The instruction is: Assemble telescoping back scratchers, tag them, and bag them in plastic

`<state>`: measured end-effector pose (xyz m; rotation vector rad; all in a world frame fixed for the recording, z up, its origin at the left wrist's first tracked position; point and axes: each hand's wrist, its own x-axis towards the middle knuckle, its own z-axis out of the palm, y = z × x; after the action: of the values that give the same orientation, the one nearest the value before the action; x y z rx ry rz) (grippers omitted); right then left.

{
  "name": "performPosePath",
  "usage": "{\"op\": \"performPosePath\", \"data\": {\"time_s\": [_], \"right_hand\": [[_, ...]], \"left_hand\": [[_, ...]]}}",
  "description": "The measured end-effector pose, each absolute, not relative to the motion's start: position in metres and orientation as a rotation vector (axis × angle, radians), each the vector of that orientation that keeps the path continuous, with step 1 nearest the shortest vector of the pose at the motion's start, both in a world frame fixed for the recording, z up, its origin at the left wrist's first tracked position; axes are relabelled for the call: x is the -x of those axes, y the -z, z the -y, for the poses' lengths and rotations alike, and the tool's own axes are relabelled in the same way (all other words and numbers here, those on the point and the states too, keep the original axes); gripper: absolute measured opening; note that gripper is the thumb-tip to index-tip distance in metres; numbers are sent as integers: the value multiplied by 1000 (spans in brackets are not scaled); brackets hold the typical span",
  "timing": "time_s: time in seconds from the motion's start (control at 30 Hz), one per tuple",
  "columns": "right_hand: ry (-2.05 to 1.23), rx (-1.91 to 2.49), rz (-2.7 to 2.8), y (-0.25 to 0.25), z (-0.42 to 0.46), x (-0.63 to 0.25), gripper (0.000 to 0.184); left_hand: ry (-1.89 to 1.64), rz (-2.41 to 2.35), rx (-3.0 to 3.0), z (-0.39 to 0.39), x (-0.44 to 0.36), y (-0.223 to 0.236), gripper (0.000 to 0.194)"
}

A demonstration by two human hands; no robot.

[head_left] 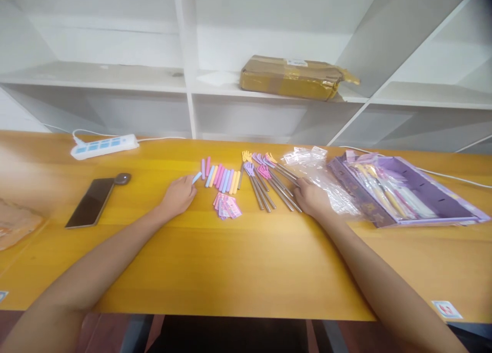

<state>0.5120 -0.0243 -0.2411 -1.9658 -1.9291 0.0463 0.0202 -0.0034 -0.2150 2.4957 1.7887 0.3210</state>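
Observation:
My left hand (180, 195) is closed on a small light-blue tube (197, 177), pinched at the fingertips. Just right of it lies a row of pastel tubes (223, 179) in pink, purple, blue and yellow. Several back scratchers (261, 186) with metal rods and hand-shaped plastic heads are spread in the middle of the table. My right hand (312, 195) closes around the rod end of one back scratcher (286, 172), whose head points to the upper left. Small pink and purple printed cards (227, 206) lie in a loose pile below the tubes.
Clear plastic bags (323, 176) and a purple box (418, 189) with wrapped items are at right. A power strip (104, 146), a phone-like dark device (91, 203) and a mouse-like object (123, 178) are at left. A taped carton (290, 79) rests on the shelf.

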Motion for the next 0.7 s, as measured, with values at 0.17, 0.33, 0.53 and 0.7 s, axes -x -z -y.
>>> {"op": "performPosePath", "data": {"time_s": [0.17,0.33,0.53,0.7], "right_hand": [[-186,1890,1739,236,26,-512,25],[-359,1772,1461,232,28,-515,22],[-561,1560,1237,221,32,-521,16],[-704,1414,1142,218,35,-531,13]], "left_hand": [[-337,-1789,-2472,4,-22,214,33],[-327,-1792,-2467,4,-21,213,33],[-323,-1775,-2474,4,-21,212,35],[-297,-1782,-2478,5,-23,209,36]]}}
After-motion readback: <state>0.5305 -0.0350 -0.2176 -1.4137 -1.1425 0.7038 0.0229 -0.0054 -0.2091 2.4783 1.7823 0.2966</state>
